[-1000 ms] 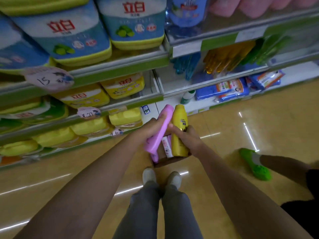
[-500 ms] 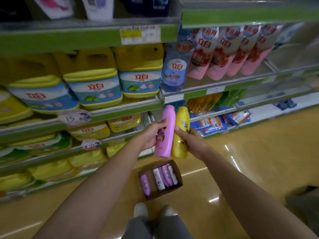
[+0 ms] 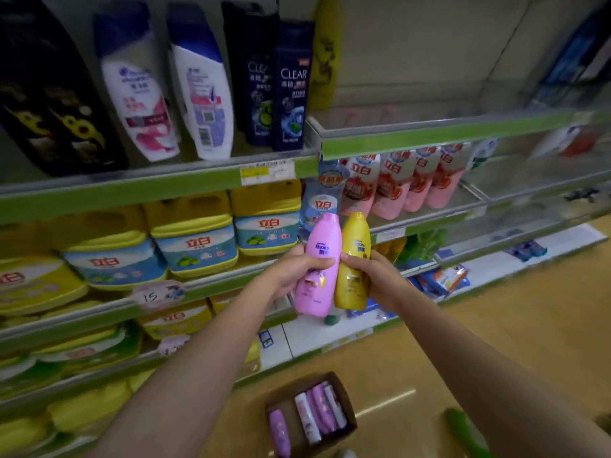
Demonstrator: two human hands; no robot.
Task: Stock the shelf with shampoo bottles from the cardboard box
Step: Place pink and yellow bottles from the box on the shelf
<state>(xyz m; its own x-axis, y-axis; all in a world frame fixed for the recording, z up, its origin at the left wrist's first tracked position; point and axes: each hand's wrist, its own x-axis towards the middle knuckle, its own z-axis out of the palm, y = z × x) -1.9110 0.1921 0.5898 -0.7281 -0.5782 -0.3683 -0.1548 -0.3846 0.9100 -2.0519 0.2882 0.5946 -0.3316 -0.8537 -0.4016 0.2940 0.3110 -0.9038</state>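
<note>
1. The pink shampoo bottle (image 3: 318,266) is standing upright in the left hand (image 3: 291,269), whose grip is curling round its middle.
2. The yellow shampoo bottle (image 3: 353,262) is touching it, the right hand (image 3: 373,276) wrapping its grip round the side.
3. The cardboard box (image 3: 344,404) is lying on the floor below, holding apparently four more bottles.
4. The shelf (image 3: 429,133) is sitting above.

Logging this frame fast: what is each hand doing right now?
Left hand: holding the pink bottle.
Right hand: holding the yellow bottle.
</note>
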